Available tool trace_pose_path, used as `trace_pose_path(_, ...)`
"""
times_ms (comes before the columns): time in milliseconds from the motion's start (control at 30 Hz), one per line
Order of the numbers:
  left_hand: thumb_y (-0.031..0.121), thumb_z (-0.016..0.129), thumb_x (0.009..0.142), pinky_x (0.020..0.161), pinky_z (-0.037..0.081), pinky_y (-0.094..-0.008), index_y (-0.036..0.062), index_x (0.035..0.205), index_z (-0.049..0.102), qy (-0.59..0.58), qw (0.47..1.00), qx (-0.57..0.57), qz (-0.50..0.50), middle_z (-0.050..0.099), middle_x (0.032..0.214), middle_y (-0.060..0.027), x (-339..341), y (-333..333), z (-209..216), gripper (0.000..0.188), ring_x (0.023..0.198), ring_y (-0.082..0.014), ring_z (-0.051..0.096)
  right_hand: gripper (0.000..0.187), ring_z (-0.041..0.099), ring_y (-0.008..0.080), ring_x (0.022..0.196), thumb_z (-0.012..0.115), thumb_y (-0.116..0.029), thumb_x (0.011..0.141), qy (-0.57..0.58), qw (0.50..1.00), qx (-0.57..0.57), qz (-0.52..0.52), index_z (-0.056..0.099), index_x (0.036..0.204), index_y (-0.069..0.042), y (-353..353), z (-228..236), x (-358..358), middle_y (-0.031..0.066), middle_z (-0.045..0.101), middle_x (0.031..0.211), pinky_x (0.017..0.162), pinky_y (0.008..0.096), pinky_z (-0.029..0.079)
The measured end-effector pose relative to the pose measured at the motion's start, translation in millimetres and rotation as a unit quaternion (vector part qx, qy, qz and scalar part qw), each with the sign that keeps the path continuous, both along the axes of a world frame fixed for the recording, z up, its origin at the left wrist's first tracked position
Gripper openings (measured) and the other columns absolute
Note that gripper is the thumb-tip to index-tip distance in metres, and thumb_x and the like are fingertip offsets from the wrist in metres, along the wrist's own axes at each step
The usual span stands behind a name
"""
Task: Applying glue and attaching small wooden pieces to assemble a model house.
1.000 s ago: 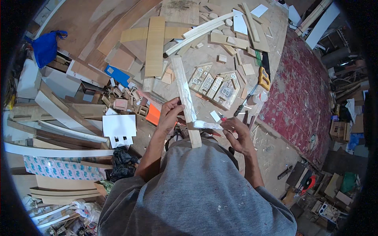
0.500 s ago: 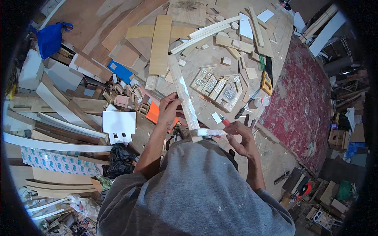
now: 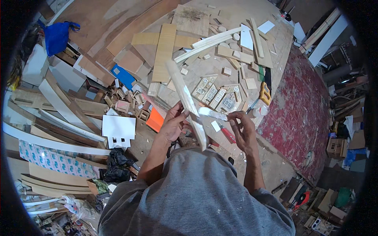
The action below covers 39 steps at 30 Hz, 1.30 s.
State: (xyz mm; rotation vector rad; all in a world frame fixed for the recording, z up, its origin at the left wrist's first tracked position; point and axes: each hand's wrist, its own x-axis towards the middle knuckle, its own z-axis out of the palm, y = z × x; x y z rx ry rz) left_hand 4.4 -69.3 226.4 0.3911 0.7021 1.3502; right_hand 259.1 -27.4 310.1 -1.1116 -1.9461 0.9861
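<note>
My left hand [image 3: 173, 122] is closed around a long narrow wooden strip [image 3: 181, 88], which slants from the table area down toward my chest. White paste shows on the strip, with a patch near its close end. In my right hand [image 3: 243, 131] a short flat stick [image 3: 212, 113] coated in white paste is pinched between fingers and thumb. Its tip is beside the strip; whether they touch I cannot tell. Beyond it, a small wooden house model [image 3: 218, 93] with little windows rests on the work surface. A red-handled tool [image 3: 227, 134] lies close to my right hand.
A yellow-handled saw [image 3: 265, 93] and a white tub [image 3: 260, 111] are on the right. Wooden boards [image 3: 165, 51] and offcuts cover the far side. To the left are an orange piece [image 3: 155, 119], a white cut-out panel [image 3: 118, 126], and stacked wood strips.
The white-coated stick has moved away from my chest, off the strip's near end. The strip has been turned in my left hand, and its near end has shifted slightly right and closer to me.
</note>
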Motion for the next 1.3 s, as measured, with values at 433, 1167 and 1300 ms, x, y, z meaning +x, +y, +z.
trace_pose_path(433,-0.014,0.066,0.081,0.065,0.059,-0.0267,0.0072,0.121,0.046,0.083,0.982,0.002,0.169,0.061,0.113,-0.0092,0,-26,2,0.049,0.088,-0.0161,0.067,0.032,0.063,0.0249,0.085,0.062,0.009,0.087,0.05,0.995,0.051,0.065,0.065,0.117,-0.003,-29,2,-71,0.016,0.062,0.099,0.069,0.0312,0.05)
trace_pose_path(1167,-0.013,0.076,0.077,0.092,0.054,-0.0315,0.0091,0.118,0.049,0.213,0.937,0.016,0.275,0.058,0.114,-0.0046,-8,-51,-1,0.054,0.105,-0.0144,0.06,0.03,0.066,0.0332,0.085,0.064,0.008,0.082,-0.054,0.995,0.08,0.015,0.066,0.108,-0.007,-13,-14,-23,0.0151,0.062,0.1,0.07,0.0391,0.053)
trace_pose_path(1300,-0.013,0.075,0.076,0.095,0.052,-0.033,0.0093,0.119,0.05,0.204,0.948,0.028,0.243,0.058,0.114,-0.005,-10,-47,-17,0.054,0.107,-0.0153,0.059,0.027,0.066,0.0335,0.082,0.064,0.006,0.083,-0.048,0.99,0.101,-0.086,0.067,0.106,-0.008,-1,-20,6,0.0143,0.062,0.1,0.068,0.0384,0.052)
